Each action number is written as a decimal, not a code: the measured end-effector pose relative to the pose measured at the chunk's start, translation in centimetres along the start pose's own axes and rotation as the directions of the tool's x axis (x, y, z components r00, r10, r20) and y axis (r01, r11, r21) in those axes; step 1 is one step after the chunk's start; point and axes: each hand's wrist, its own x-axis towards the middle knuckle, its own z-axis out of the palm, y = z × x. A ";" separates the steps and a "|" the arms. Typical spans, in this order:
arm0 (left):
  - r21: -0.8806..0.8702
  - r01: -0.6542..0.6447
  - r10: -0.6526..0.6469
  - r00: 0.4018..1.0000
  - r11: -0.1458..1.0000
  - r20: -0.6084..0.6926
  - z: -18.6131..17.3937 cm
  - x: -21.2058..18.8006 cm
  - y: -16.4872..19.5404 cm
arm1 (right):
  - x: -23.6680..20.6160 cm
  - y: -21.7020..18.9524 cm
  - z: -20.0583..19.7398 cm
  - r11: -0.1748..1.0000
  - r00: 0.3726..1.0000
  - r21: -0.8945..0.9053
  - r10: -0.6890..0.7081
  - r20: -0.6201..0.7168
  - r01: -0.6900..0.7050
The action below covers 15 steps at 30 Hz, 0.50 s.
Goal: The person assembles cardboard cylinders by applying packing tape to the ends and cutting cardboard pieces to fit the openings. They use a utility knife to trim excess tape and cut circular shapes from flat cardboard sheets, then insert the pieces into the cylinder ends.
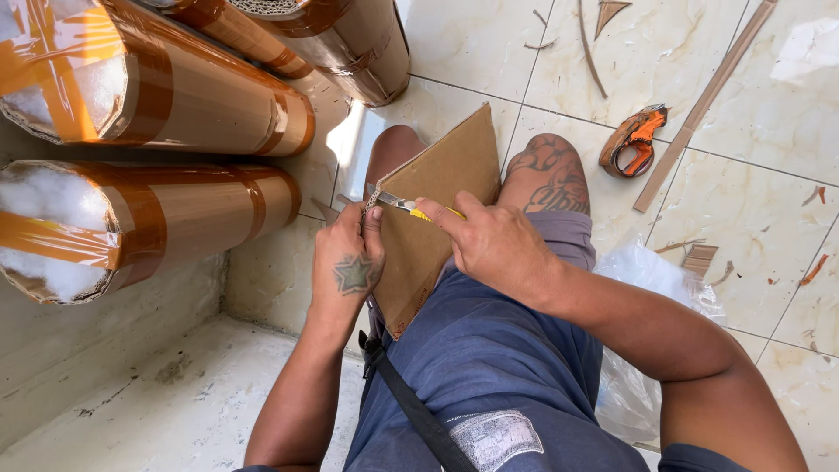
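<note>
Cardboard sheet [437, 218] gripped by left hand [350, 258], knife [404, 205] in right hand [489, 240], taped rolls [166, 210] alongside.

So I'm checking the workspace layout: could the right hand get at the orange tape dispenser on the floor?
Probably yes: the tape dispenser lies on open tile beyond the right knee, nothing between, though the right hand holds a yellow knife.

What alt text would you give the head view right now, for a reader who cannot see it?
A seated person's right hand draws a yellow utility knife along the edge of a cardboard piece resting on their lap, while the left hand steadies that edge. Taped cardboard rolls stuffed with white filling lie to the left; an orange tape dispenser sits on the tiled floor.
</note>
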 end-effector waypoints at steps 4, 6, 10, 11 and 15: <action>-0.042 -0.069 0.066 0.996 0.997 -0.061 0.5 -1.7 -0.1 | 0.8 -1.1 0.1 0.999 1.000 -0.044 -0.011 0.020 0.012; -0.051 -0.069 0.064 0.994 0.996 -0.093 0.6 -2.1 -0.4 | 1.0 -1.5 0.0 0.998 0.999 -0.057 -0.039 0.012 0.040; -0.096 -0.019 0.007 0.991 0.995 -0.130 0.2 -2.0 -1.0 | 0.8 -1.7 -0.8 0.990 0.998 -0.123 -0.061 0.008 0.062; -0.082 -0.046 0.035 0.991 0.996 -0.130 0.0 -2.1 -1.0 | 0.8 -1.7 -0.9 0.993 0.998 -0.095 -0.062 0.013 0.063; -0.081 -0.159 0.146 0.978 0.984 -0.146 0.2 -2.7 -0.5 | 1.3 -1.5 -0.7 0.997 0.999 -0.075 -0.007 0.040 0.010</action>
